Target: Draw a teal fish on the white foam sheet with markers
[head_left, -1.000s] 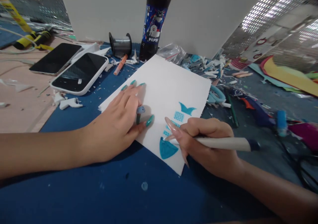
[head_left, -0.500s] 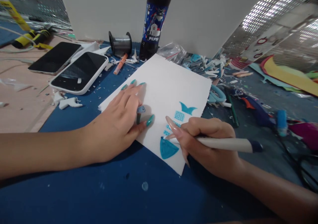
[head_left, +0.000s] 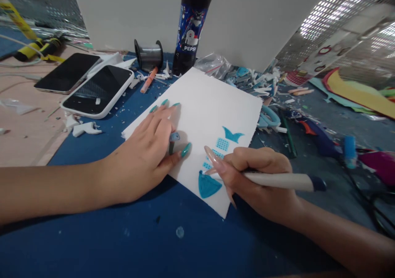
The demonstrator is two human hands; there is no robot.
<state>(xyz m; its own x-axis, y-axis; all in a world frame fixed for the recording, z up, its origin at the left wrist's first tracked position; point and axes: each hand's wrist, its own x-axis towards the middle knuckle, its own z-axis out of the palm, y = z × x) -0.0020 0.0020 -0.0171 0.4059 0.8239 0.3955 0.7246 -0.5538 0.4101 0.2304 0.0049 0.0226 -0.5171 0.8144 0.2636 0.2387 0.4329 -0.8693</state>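
Observation:
A white sheet (head_left: 203, 105) lies on the blue mat (head_left: 123, 237). My left hand (head_left: 145, 154) rests flat on the sheet's left part, fingers spread, with a small blue-tipped piece (head_left: 173, 141) tucked between thumb and forefinger. My right hand (head_left: 256, 179) grips a white pen-like tool (head_left: 284, 181) with a dark end. Its tip touches the sheet just above a teal fan-shaped cutout (head_left: 208, 185). More teal pieces, gridded squares (head_left: 222, 144) and a winged shape (head_left: 233, 134), sit on the sheet beyond it.
Two phones (head_left: 98, 89) lie at the left. A Pepsi bottle (head_left: 191, 27) and a wire spool (head_left: 149, 55) stand at the back by an orange marker (head_left: 149, 80). Scraps, blue scissors (head_left: 270, 117) and coloured sheets (head_left: 358, 91) clutter the right side.

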